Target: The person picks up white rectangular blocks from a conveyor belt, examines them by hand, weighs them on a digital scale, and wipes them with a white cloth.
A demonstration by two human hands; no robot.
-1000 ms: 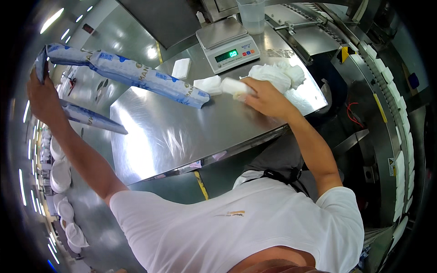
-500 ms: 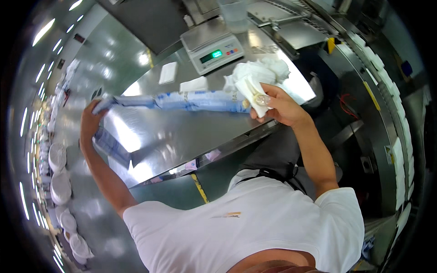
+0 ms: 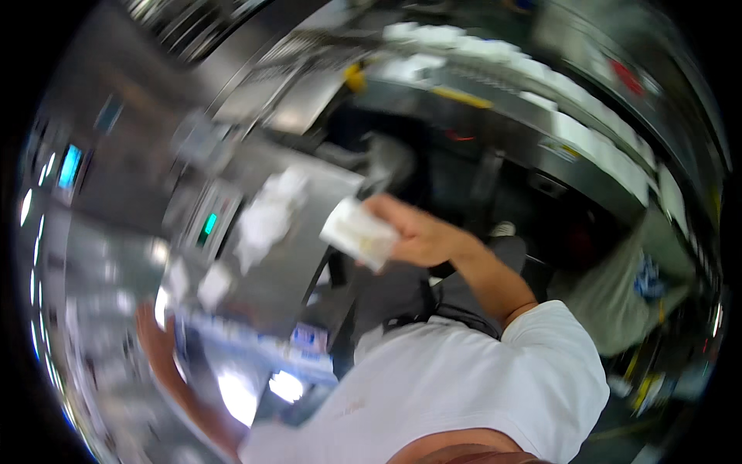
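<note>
The picture is motion-blurred and turned to the right. My right hand [image 3: 413, 232] is raised off the steel table [image 3: 294, 271] and grips a small white packet [image 3: 358, 233]. My left hand [image 3: 158, 344] reaches low at the left, at the end of a long blue-and-white wrapped sleeve [image 3: 263, 348] lying on the table; whether it grips the sleeve is blurred. A heap of white packets [image 3: 267, 213] lies on the table beside a digital scale with a green display [image 3: 210, 224].
A long steel machine with a row of white items [image 3: 587, 131] runs along the upper right. Another person in a light shirt [image 3: 634, 286] stands at the right. Flat white packs [image 3: 212, 286] lie on the table near the scale.
The view has swung sharply to the right and blurred. My right hand has lifted a white packet off the heap and away from the table. My left hand stays by the long sleeve.
</note>
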